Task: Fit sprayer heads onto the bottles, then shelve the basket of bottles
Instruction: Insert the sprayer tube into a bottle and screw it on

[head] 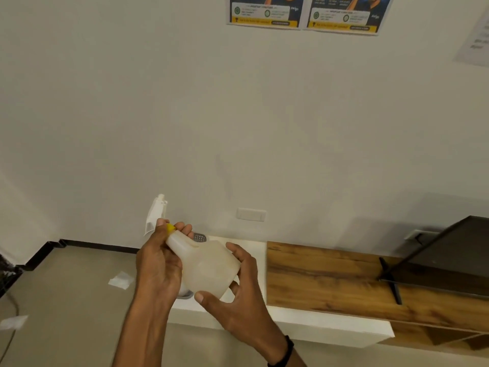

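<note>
I held the pale bottle [207, 266] tilted in the air over the white worktop [317, 324] — my left grip [158, 260] curled round its neck, just below the white sprayer head [156, 213], my right grip [238, 300] clasping its base.

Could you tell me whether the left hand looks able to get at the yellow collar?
Likely yes: the left hand grips the neck of the bottle, fingers at the yellow collar; the right hand holds the base.
</note>
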